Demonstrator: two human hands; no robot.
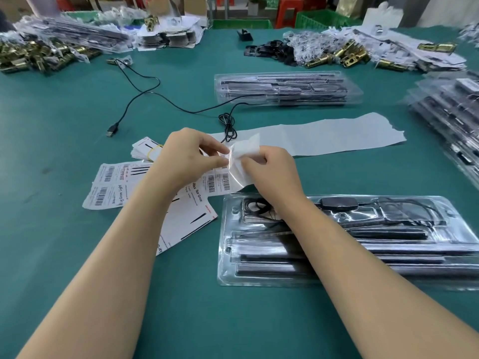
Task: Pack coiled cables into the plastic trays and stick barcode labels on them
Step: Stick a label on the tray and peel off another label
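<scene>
My left hand (188,158) and my right hand (268,169) meet above the green table, both pinching a strip of barcode labels (220,181) and its shiny backing (246,149). A label corner is lifted between the fingertips. Right below my right forearm lies a clear plastic tray (388,257) holding black bars, a black adapter and a coiled cable (255,207). A loose black USB cable (145,92) runs across the table beyond my hands, partly coiled near the paper strip.
Printed cards and label sheets (111,185) lie at the left. An empty backing strip (337,136) stretches to the right. A filled tray (285,88) sits further back and a stack of trays (451,117) at the right edge. Brass hardware piles (39,57) line the far side.
</scene>
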